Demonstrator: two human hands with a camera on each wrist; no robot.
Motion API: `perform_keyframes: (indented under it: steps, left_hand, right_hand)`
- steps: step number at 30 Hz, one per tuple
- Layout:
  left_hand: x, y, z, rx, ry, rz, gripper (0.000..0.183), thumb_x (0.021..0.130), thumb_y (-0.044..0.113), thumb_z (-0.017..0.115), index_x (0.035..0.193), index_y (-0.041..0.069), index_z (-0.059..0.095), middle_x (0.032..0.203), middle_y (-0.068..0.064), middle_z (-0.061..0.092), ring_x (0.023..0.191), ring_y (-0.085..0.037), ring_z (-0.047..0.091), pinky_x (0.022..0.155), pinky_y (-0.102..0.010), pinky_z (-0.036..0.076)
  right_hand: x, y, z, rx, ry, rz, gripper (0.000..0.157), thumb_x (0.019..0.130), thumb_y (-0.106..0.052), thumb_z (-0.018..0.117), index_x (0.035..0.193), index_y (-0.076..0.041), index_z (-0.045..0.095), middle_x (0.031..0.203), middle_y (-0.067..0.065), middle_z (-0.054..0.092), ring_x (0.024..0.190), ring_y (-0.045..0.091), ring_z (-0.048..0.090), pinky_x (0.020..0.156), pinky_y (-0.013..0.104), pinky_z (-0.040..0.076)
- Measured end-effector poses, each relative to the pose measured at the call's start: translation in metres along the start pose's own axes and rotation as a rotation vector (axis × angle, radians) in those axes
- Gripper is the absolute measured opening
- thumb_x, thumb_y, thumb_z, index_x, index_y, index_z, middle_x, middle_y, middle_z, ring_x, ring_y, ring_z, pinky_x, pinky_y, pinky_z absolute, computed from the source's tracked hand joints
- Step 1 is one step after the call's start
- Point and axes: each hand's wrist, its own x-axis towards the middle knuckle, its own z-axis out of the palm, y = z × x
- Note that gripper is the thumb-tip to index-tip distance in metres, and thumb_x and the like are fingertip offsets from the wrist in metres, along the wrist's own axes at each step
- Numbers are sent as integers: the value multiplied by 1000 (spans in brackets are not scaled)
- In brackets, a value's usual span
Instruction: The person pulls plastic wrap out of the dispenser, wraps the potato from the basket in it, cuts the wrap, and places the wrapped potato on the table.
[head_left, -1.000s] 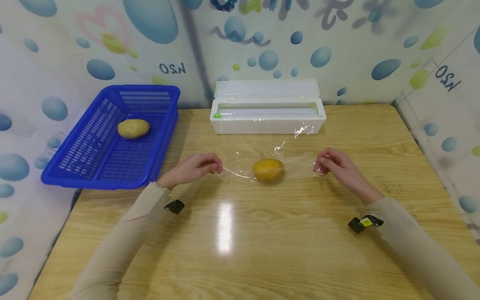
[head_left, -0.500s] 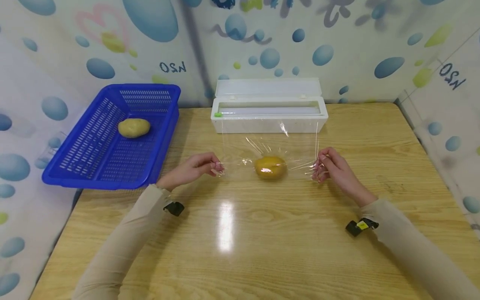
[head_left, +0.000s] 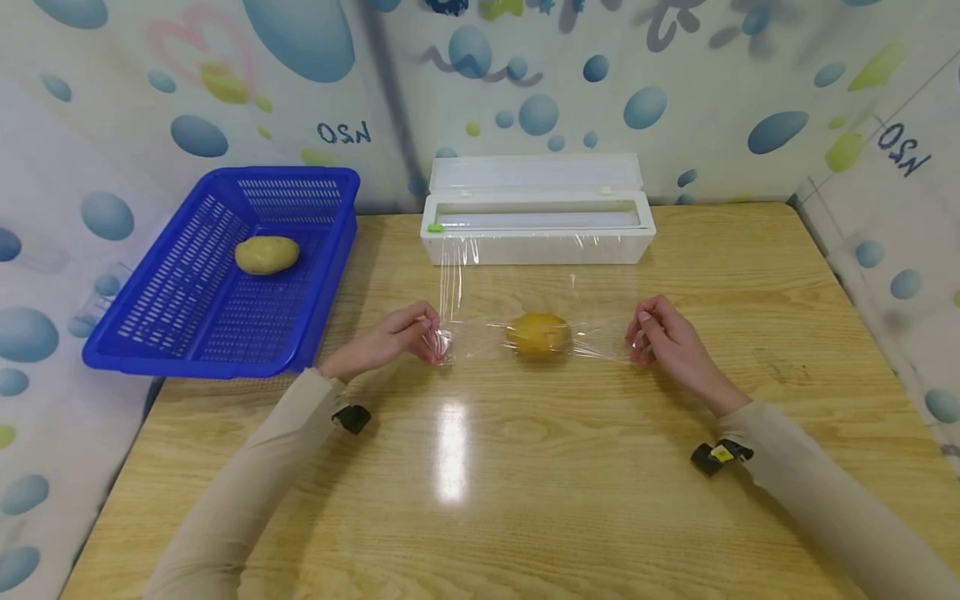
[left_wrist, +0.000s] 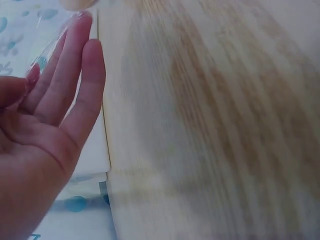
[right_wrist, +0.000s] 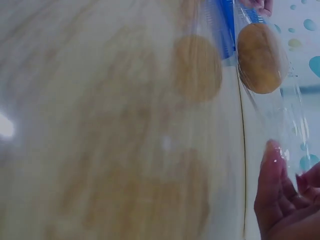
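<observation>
A clear sheet of cling film (head_left: 487,287) runs from the white dispenser box (head_left: 538,248) toward me, its near end stretched between both hands. My left hand (head_left: 386,340) pinches its left corner, thumb against fingers, the other fingers fairly straight in the left wrist view. At the right corner my right hand (head_left: 678,350) pinches the film the same way. Midway between the hands is a yellow-brown potato (head_left: 538,336), with creased film around it. In the right wrist view, a gap shows between the potato (right_wrist: 261,59) and its reflection in the tabletop.
At the left stands a blue plastic basket (head_left: 315,354) holding one pale potato (head_left: 267,255). The dispenser's lid (head_left: 534,173) is up, with a green slider (head_left: 435,228) at its front left. A patterned wall covering (head_left: 540,75) encloses the wooden table (head_left: 570,500).
The film's near edge has come down past the potato and now creases around it. Both hands have shifted only slightly, and their fingers have adjusted on the film corners.
</observation>
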Motion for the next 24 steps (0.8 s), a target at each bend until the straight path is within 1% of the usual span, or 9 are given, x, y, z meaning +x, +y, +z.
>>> perform_keyframes:
  steps: [3,7,12,14,17,19,21,24]
  left_hand:
    - [3,2,1,63,65,-57,17,104,1,32,105,-11,44,87,-20,61,75,-37,67,70,-47,56]
    - [8,4,2,104,101,-130,15,104,-1,33,103,-10,45,81,-21,63,71,-35,67,67,-44,56]
    - [17,2,4,156,102,-222,14,102,-1,35,99,-8,46,74,-19,65,65,-32,66,63,-40,57]
    - [21,-1,5,186,94,-241,13,102,-2,35,99,-8,47,72,-18,65,62,-30,65,62,-39,57]
    - [24,-4,5,251,76,-234,9,99,-6,35,101,-6,44,68,-15,63,59,-26,64,58,-38,56]
    - [26,-6,6,323,62,-211,10,96,-9,36,103,-3,41,66,-13,63,57,-24,64,56,-35,56]
    - [27,-6,6,425,35,-172,16,93,-11,38,103,1,38,63,-9,63,56,-20,63,53,-32,55]
    - [29,-5,7,609,-22,-106,19,90,-13,40,94,6,40,61,-1,59,53,-13,59,50,-27,51]
  right_hand:
    - [2,-1,0,-74,-22,54,25,106,-16,34,109,6,43,86,20,58,64,19,63,53,33,55]
    - [7,-4,0,-155,-73,122,21,105,-12,36,106,7,45,78,18,57,62,21,62,54,33,55]
    - [14,-8,-1,-230,-132,190,15,102,-5,38,104,8,46,73,15,55,59,19,59,54,32,54]
    - [17,-9,0,-267,-154,202,14,102,-4,39,104,8,47,71,14,54,58,19,58,52,31,54]
    - [19,-9,2,-325,-184,194,10,101,-2,42,102,7,46,67,12,54,55,18,58,51,30,52]
    - [20,-8,3,-376,-192,172,8,100,-2,44,102,6,45,64,10,55,53,17,58,49,29,50]
    - [21,-8,4,-436,-189,136,7,99,-2,46,101,4,43,62,7,55,51,16,56,48,29,46]
    - [22,-9,6,-545,-175,60,6,98,-1,45,97,0,39,58,5,54,48,15,54,47,30,42]
